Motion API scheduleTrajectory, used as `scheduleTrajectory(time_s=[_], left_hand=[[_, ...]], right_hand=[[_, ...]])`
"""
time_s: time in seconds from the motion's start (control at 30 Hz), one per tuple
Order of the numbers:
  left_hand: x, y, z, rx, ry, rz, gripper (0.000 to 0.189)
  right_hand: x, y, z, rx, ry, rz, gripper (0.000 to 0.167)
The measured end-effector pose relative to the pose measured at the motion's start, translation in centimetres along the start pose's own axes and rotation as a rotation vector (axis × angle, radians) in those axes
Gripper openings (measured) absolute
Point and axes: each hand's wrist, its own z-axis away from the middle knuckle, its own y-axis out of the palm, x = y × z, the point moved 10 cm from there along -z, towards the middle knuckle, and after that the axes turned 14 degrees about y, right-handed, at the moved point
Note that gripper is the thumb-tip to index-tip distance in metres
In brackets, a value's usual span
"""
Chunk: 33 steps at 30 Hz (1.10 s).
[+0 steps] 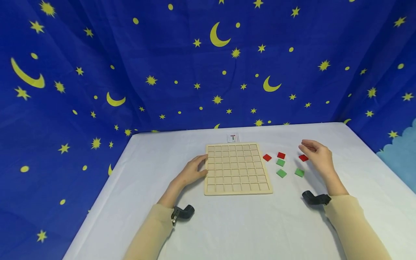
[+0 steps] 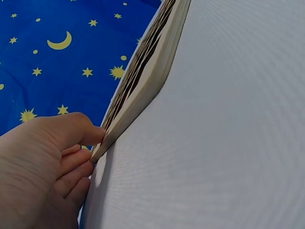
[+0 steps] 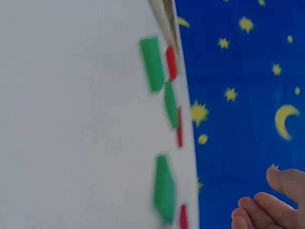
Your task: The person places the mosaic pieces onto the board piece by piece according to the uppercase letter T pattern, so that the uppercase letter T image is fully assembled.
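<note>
White cloth (image 1: 247, 224) bears a board (image 1: 237, 168), sides running forward — left grip (image 1: 191, 171) holding it, right grip (image 1: 320, 157) loose.

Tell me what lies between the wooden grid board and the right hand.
The head view shows two red tiles and two green tiles; one more of each lies near the right hand.

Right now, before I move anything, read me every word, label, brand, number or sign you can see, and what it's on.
No readable text anywhere in view.
Small printed card behind the wooden board: grid with coloured squares; any writing is too small to read.
Board, red tiles, green tiles: no lettering visible.
Blue backdrop: moons, stars and dots only.
</note>
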Motion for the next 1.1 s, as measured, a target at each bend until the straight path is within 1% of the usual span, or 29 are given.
scheduleTrajectory(time_s=[0.13,0.23,0.4,0.53,0.77,0.97,1.1], left_hand=[[-0.1,-0.1,0.0,-0.008,0.014,0.007,0.063],[-0.1,-0.1,0.0,-0.009,0.014,0.01,0.064],[0.0,-0.1,0.0,-0.014,0.013,0.01,0.064],[0.1,-0.1,0.1,-0.015,0.008,0.013,0.064],[0.2,0.3,0.4,-0.009,-0.018,0.032,0.065],[0.2,0.2,0.2,-0.012,-0.012,0.021,0.065],[0.1,0.0,0.1,-0.017,-0.005,0.022,0.064]], right_hand=[[-2.5,0.1,-0.6,0.008,0.06,0.0,0.053],[-4.0,0.1,-0.8,-0.007,0.081,0.013,0.053],[-5.5,0.6,-1.1,-0.005,0.094,0.033,0.056],[-5.5,0.9,-1.1,-0.006,0.053,0.06,0.054],[-5.4,1.6,-0.7,0.009,0.012,0.169,0.051],[-5.1,1.6,-0.6,-0.013,-0.003,0.183,0.04],[-5.0,1.6,-0.7,-0.013,-0.005,0.195,0.037]])
